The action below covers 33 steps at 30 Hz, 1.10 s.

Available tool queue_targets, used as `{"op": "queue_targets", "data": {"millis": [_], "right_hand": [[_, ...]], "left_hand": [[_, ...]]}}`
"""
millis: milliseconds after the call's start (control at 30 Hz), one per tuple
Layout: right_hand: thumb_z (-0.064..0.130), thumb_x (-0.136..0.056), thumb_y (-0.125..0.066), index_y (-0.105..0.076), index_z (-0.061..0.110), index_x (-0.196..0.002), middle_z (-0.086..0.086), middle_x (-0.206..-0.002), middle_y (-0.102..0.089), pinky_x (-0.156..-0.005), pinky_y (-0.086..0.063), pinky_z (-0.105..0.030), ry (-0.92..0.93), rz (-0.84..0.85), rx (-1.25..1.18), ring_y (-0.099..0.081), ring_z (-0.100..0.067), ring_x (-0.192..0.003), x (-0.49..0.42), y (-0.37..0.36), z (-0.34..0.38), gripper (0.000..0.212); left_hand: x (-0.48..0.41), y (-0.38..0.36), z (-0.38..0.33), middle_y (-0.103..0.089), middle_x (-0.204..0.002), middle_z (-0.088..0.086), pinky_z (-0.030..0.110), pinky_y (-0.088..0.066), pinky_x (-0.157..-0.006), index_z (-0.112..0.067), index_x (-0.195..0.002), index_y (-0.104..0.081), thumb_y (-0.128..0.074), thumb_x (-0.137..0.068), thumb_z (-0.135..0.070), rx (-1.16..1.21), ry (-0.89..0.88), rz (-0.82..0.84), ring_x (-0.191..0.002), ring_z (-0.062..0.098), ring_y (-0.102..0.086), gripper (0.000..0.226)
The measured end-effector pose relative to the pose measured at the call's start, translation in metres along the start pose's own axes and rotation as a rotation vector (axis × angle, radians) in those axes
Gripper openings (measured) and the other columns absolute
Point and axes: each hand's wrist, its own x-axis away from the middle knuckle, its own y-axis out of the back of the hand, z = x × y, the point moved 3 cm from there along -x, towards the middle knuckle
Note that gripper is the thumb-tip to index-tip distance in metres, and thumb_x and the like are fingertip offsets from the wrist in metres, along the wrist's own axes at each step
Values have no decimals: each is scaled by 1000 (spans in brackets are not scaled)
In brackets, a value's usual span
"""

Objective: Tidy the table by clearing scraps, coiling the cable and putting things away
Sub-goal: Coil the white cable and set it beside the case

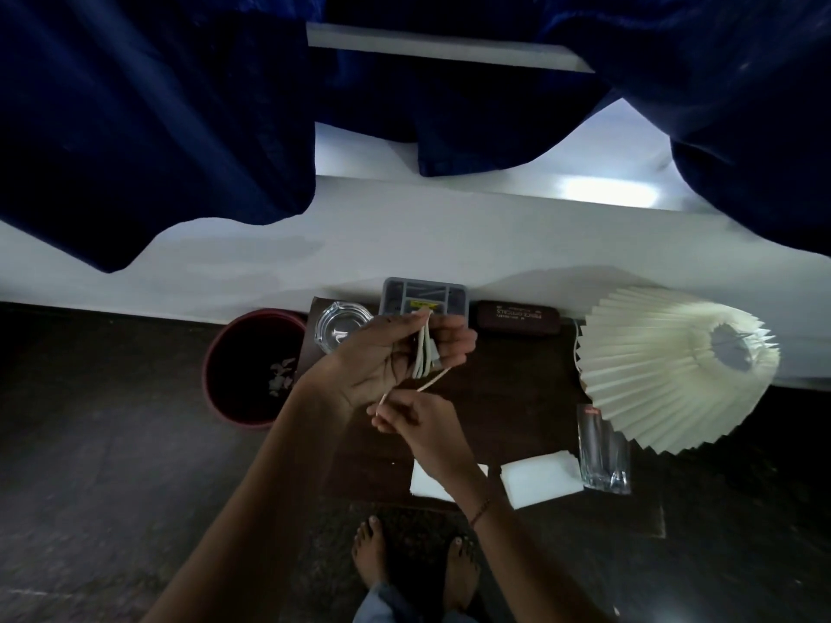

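Note:
A white cable [422,353] is folded into several loops in my left hand [386,357], which is raised above the small dark wooden table [517,397] with its fingers closed round the loops. My right hand [418,424] sits just below it and pinches the loose end of the cable, which runs taut between the two hands. Left of the table stands a dark red bin [252,366] with pale paper scraps at its bottom. White paper sheets [535,478] lie at the table's near edge.
A glass ashtray [339,326], a grey compartment tray [425,292] and a brown spectacle case [517,319] line the table's far edge by the white wall. A pleated cream lampshade [674,366] and a tall glass [602,447] are at the right. Dark blue curtains hang above.

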Motion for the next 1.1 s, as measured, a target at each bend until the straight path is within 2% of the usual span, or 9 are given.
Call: {"op": "queue_targets", "data": {"millis": [100, 300, 467, 667, 767, 833, 900, 1000, 1100], "right_hand": [[6, -90, -52, -66, 9, -89, 1, -80, -68, -71, -53, -19, 13, -50, -77, -62, -2, -68, 5, -2, 9, 14], [5, -88, -54, -67, 10, -95, 11, -82, -60, -69, -43, -6, 249, -105, 213, -56, 2, -70, 13, 6, 27, 15], [3, -88, -51, -66, 10, -101, -6, -97, -65, -76, -48, -24, 404, -235, 439, -58, -19, -89, 10, 12, 37, 21], [-1, -80, -60, -70, 9, -98, -10, -95, -62, -74, -43, -23, 531, -316, 675, -50, -21, -93, -3, 21, 65, 23], [-4, -76, -62, -70, 8, -95, -9, -101, -63, -81, -46, -22, 612, -294, 824, -39, -13, -99, -10, 28, 85, 24], [-5, -72, -59, -67, 5, -93, -10, -97, -65, -87, -41, -24, 717, -318, 925, -40, -15, -97, -14, 32, 100, 25], [-4, -70, -46, -64, 4, -91, -11, -91, -66, -85, -35, -32, 802, -298, 1019, -46, -19, -92, -18, 34, 111, 28], [-2, -70, -38, -61, 6, -88, -8, -82, -64, -70, -49, -32, 836, -236, 1165, -56, -25, -83, -22, 38, 122, 31], [-3, -72, -45, -63, 6, -82, -6, -76, -63, -65, -52, -35, 857, -223, 1229, -56, -25, -80, -28, 46, 129, 22]], "left_hand": [[-9, 1, -4, -74, -91, 17, 35, -54, -87, 3, -89, -72, -32, -97, -17, 14, -50, -42, -89, 22, -71, 45], [-8, 15, -11, -75, -89, 13, 32, -56, -83, 5, -100, -60, -34, -97, -15, -37, -138, -156, -85, 20, -72, 33], [-4, 26, -19, -75, -91, 11, 29, -57, -83, 3, -102, -61, -36, -97, -16, -127, -216, -217, -89, 20, -71, 31], [-3, 30, -23, -75, -90, 6, 30, -52, -89, 4, -108, -59, -37, -97, -15, -278, -354, -311, -92, 17, -70, 31], [0, 27, -25, -74, -84, 3, 19, -57, -72, 4, -109, -58, -35, -98, -12, -310, -368, -345, -80, 9, -70, 30], [2, 22, -29, -69, -59, -4, 12, -48, -51, 0, -100, -59, -32, -99, -11, -339, -365, -378, -55, 1, -62, 29], [3, 21, -35, -59, -44, -6, 12, -45, -46, -5, -85, -58, -31, -100, -14, -283, -356, -426, -47, 1, -55, 32], [3, 19, -43, -52, -51, -3, 14, -47, -47, -9, -70, -50, -33, -99, -18, -62, -284, -443, -57, 9, -48, 35], [9, 13, -44, -55, -68, 6, 18, -54, -49, -4, -78, -51, -31, -100, -20, 37, -172, -407, -57, 11, -59, 33]]}}
